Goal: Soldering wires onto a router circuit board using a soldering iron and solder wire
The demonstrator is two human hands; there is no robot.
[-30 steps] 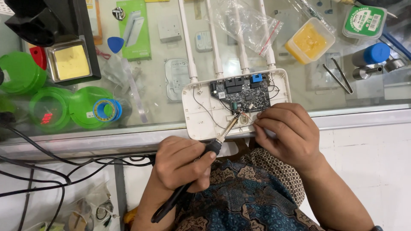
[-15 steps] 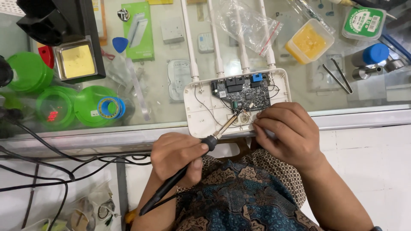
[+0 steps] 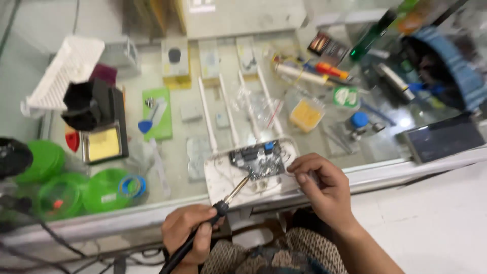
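My left hand (image 3: 188,234) grips a black-handled soldering iron (image 3: 223,203); its metal tip touches the dark circuit board (image 3: 256,160) inside an opened white router (image 3: 248,175) with three white antennas. My right hand (image 3: 322,185) rests on the router's right side, its fingers pinched at the board's edge; whether they hold anything is hidden. The router lies at the near edge of a glass counter (image 3: 385,165).
A black soldering-iron stand with a yellow sponge (image 3: 101,142) sits left of the router. Green round containers (image 3: 76,190) stand at the far left. A yellow-lidded box (image 3: 306,114), a blue-capped bottle (image 3: 359,122), screwdrivers (image 3: 324,71) and a dark tablet (image 3: 444,137) lie to the right. Cables (image 3: 56,238) trail below.
The view has pulled back and tilted, showing more of the counter. My hands stay on the router, with the iron's tip still at the board.
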